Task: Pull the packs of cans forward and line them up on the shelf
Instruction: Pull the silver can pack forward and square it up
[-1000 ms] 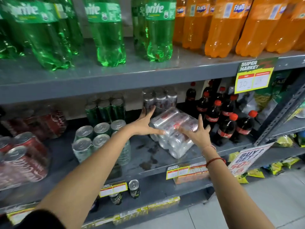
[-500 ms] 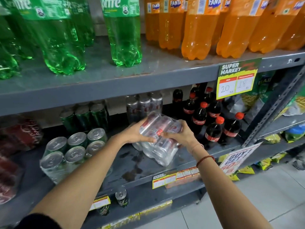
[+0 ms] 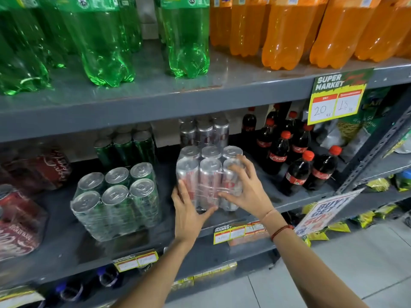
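A shrink-wrapped pack of silver cans [image 3: 208,172] stands upright near the front edge of the grey middle shelf [image 3: 289,204]. My left hand [image 3: 189,215] grips its lower left corner. My right hand [image 3: 245,192] wraps its right side, fingers spread over the wrap. A second silver pack [image 3: 204,132] stands behind it at the back. To the left, a pack of green cans [image 3: 117,198] stands near the front, with another green pack [image 3: 126,145] behind. Red cola can packs [image 3: 20,221] sit at the far left.
Small cola bottles [image 3: 298,165] with red caps stand just right of the silver pack. Large green and orange soda bottles fill the shelf above. Price tags [image 3: 241,232] hang on the shelf edge, and a slanted metal upright [image 3: 378,147] stands at right. Grey floor tiles lie below.
The silver pack was tilted on its side in both hands; now it stands upright near the shelf front. My hands have shifted to its lower left and right sides.
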A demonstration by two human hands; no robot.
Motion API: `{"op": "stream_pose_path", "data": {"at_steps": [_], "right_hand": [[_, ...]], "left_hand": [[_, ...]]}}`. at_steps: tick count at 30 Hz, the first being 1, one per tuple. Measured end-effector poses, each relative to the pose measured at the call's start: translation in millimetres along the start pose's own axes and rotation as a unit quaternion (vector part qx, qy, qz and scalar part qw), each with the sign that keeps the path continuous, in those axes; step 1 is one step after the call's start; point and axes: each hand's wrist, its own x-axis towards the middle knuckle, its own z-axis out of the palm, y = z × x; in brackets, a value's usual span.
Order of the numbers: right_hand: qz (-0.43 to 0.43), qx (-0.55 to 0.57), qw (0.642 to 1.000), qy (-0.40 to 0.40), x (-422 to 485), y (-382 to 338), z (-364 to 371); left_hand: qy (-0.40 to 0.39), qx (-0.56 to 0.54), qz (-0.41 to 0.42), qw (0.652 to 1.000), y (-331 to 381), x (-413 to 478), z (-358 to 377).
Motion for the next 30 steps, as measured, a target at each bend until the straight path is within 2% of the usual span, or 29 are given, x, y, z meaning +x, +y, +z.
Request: {"op": "stream_pose_path", "data": {"at_steps": [6, 10, 13, 16, 18, 21, 24, 27, 30], "right_hand": [[0.01, 0.039, 0.998, 0.049, -3, 0, 4], [0.091, 0.17, 0.975, 0.109, 16, -13, -17], [0.158, 0.201, 0.967, 0.019, 50, -13, -30], [0.18, 0.262, 0.943, -0.102, 68, -7, -29], [0.171, 0.271, 0.941, -0.109, 65, -4, -23], [0.178, 0.297, 0.937, -0.042, 49, 1, -17], [0.16, 0.246, 0.955, 0.037, 18, -2, -15], [0.19, 0.195, 0.949, 0.158, -13, -33, 4], [0.267, 0.117, 0.923, 0.25, -23, -72, 39]], "left_hand": [[-0.033, 0.0, 0.017, 0.999, -4, -7, -11], [0.056, -0.125, -0.012, 0.99, 26, -20, -28], [0.102, -0.207, -0.082, 0.97, 59, -8, -30], [0.079, -0.229, -0.177, 0.954, 80, 14, -20], [0.053, -0.216, -0.219, 0.95, 87, 25, -12], [0.036, -0.207, -0.22, 0.953, 82, 41, -8], [-0.012, -0.222, -0.153, 0.963, 63, 67, -15], [-0.129, -0.195, -0.068, 0.97, 52, 108, -24], [-0.276, -0.138, 0.014, 0.951, 53, 145, -27]]}}
